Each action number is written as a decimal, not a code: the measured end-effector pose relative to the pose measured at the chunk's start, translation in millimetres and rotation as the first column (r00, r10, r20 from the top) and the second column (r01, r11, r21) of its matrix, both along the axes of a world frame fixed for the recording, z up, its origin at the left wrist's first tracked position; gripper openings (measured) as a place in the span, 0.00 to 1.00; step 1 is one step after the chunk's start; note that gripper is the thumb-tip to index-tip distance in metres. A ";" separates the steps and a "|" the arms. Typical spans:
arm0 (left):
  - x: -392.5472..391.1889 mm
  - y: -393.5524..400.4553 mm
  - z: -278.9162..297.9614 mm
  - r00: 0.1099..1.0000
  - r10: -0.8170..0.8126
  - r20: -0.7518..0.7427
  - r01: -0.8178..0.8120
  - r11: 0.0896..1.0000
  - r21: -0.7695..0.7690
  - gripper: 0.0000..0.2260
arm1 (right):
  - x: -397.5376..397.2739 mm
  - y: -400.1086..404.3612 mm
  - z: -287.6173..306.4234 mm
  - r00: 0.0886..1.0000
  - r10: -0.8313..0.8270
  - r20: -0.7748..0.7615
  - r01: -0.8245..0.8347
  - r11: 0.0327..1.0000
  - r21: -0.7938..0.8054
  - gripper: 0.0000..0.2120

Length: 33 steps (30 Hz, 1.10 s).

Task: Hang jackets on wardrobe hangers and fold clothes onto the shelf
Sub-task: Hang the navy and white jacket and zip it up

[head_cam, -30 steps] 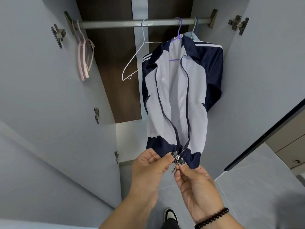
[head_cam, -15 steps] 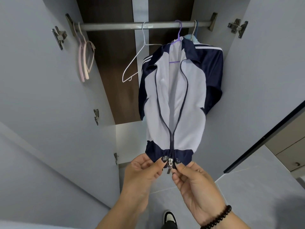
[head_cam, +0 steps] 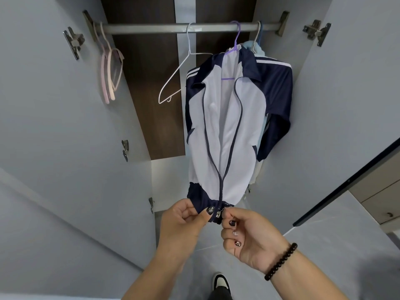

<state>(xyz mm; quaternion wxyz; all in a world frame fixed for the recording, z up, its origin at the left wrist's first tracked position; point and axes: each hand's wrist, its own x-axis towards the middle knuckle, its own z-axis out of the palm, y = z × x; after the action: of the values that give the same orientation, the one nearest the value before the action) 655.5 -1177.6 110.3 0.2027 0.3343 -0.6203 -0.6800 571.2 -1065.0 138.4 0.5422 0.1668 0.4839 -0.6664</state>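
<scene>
Navy and white, the track jacket (head_cam: pixel 227 131) hangs at the picture's centre from a purple hanger (head_cam: pixel 232 48) on the wardrobe rail (head_cam: pixel 151 28), its front open down most of its length with the two zip edges meeting just above the dark hem. At about six o'clock from the jacket's middle, the left hand (head_cam: pixel 184 221) pinches the navy hem with thumb and curled fingers beside the zip. Just at its three o'clock, the right hand (head_cam: pixel 253 237) pinches the small metal zip pull (head_cam: pixel 218 213) at the bottom of the zip, its other fingers curled, a black bead bracelet (head_cam: pixel 281 262) on the wrist. The two hands are almost touching at the hem.

Behind the jacket, toward one o'clock, a pale blue garment (head_cam: pixel 257 47) hangs on another hanger; only its top and edges show. At ten o'clock from the jacket an empty white wire hanger (head_cam: pixel 173 76) hangs on the same rail, and farther out at nine o'clock several pink hangers (head_cam: pixel 110 74) hang bunched at the rail's left end. Pale grey wardrobe doors (head_cam: pixel 54 126) stand open on either side, metal hinges (head_cam: pixel 74 41) showing. At five o'clock, low in the picture, a black-and-white shoe (head_cam: pixel 220 282) stands on the grey tiled floor (head_cam: pixel 324 224).
</scene>
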 end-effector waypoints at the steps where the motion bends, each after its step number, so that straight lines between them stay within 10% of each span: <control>1: -0.5 -1.4 0.2 1.000 -0.004 0.012 0.004 1.000 -0.006 0.09 | -3.7 -1.7 -0.7 1.000 0.018 0.022 -0.018 1.000 -0.005 0.16; 11: 5.3 -33.0 -7.4 0.984 -0.045 0.174 0.048 0.999 -0.011 0.04 | -58.3 -28.3 -0.1 0.997 -0.024 0.078 0.028 0.998 -0.049 0.14; 17: -0.2 -52.8 -19.9 0.948 -0.009 0.317 0.010 1.000 -0.003 0.07 | -91.9 -37.9 5.7 0.977 0.114 -0.178 -0.109 0.993 0.041 0.14; 22: -26.2 -51.1 -17.1 0.932 0.088 0.353 0.060 0.920 -0.388 0.27 | -100.6 -43.7 13.5 0.870 0.310 -0.384 -0.269 0.950 0.158 0.15; 27: -82.3 -28.6 -0.2 0.949 -0.089 0.302 0.257 0.775 -0.578 0.19 | -121.5 -41.5 20.1 0.777 0.410 -0.477 -0.334 0.912 0.239 0.12; 33: -132.0 -24.6 -8.1 0.970 -0.038 0.242 0.166 0.827 -0.537 0.04 | -162.3 -37.5 20.3 0.807 0.412 -0.423 -0.353 0.911 0.215 0.15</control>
<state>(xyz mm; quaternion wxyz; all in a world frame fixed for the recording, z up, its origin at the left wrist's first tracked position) 523.5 -1202.2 102.2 0.1837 0.3011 -0.8258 -0.4400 408.9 -1102.5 158.8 0.5238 -0.0626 0.6626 -0.5317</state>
